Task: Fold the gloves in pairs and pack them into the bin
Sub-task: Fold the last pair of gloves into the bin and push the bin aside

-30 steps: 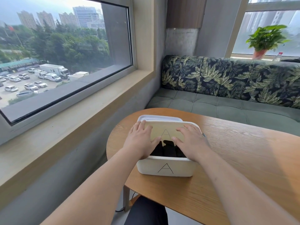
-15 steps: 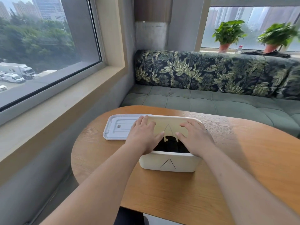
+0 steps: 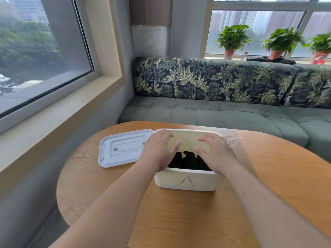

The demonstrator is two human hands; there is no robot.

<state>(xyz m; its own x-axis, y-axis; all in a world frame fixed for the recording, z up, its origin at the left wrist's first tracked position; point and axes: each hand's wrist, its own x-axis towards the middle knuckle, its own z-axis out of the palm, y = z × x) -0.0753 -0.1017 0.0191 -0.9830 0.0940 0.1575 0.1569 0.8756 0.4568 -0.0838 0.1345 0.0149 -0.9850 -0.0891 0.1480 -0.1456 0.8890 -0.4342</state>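
Fingers (image 3: 163, 134) straight on left hand (image 3: 157, 151) and right hand (image 3: 217, 153), spread over bin (image 3: 186, 182), black gloves (image 3: 188, 160) inside between them

- The bin (image 3: 186, 182) is set on the worktop (image 3: 179, 221), under the fingers (image 3: 206, 140).
- The gloves (image 3: 188, 159) are packed inside it, between the fingers.
- The lid (image 3: 121, 149) is laid left of the fingers.

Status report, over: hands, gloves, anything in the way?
Left hand and right hand open, resting on bin. Black gloves inside. Lid off, on table left of bin.
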